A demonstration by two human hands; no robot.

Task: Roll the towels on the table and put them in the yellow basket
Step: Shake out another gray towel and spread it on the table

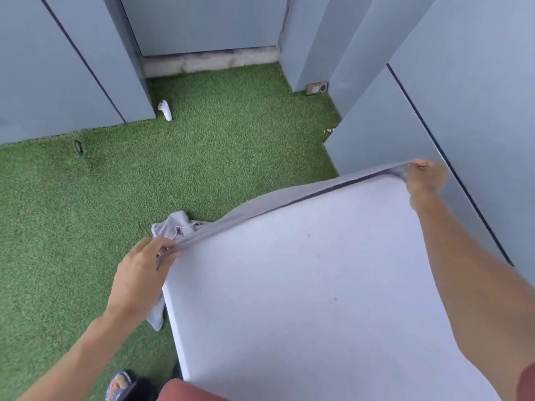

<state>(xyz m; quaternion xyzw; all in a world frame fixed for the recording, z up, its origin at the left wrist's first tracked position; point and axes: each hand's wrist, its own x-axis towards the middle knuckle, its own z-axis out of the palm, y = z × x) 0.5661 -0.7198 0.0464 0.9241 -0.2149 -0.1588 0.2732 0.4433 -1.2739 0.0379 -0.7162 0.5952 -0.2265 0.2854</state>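
Note:
A grey towel (260, 202) is stretched taut along the far edge of the white table (318, 285). My left hand (142, 273) pinches one end of it at the table's near-left corner. My right hand (425, 180) pinches the other end at the far-right corner. Part of the towel hangs off the table's left side below my left hand. More grey cloth (176, 224) lies bunched on the green turf just beyond my left hand. No yellow basket is in view.
Green artificial turf (115, 183) covers the floor to the left and beyond the table. Grey wall panels (463, 96) close in the right side and the back. A small white object (165, 110) lies on the turf by the back-left wall. My sandalled foot (121, 384) shows at the bottom.

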